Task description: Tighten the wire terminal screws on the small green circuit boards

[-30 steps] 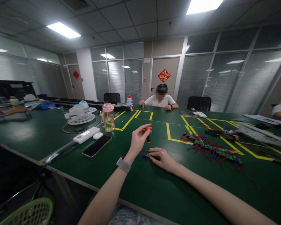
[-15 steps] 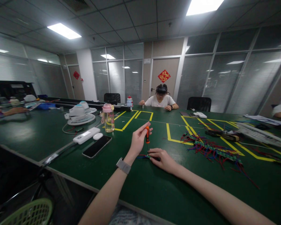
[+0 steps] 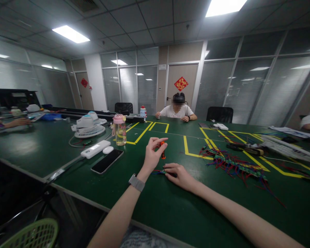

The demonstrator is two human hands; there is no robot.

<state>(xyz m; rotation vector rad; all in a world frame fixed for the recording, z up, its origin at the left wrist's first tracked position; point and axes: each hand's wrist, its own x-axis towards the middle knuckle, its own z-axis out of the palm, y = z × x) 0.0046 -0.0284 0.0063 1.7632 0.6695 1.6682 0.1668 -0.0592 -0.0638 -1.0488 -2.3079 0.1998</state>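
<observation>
My left hand (image 3: 153,155) pinches the orange handle of a small screwdriver (image 3: 162,148), held upright with its tip down on a small part with wires (image 3: 160,171) lying on the green table (image 3: 155,206). A grey watch sits on that wrist. My right hand (image 3: 177,174) rests on the table with fingers curled, pressing down on the same small part at the screwdriver's tip.
A black phone (image 3: 107,161), a white remote-like box (image 3: 95,148) and a pink-lidded bottle (image 3: 119,130) lie to the left, with two small fans (image 3: 88,125) behind. A heap of coloured wires (image 3: 232,163) sprawls to the right. A person (image 3: 177,109) sits across the table. A green basket (image 3: 33,234) stands by the floor.
My left hand's fingers have shifted round the screwdriver handle, thumb and fingers changing their hold. My right hand and the small part have stayed in place.
</observation>
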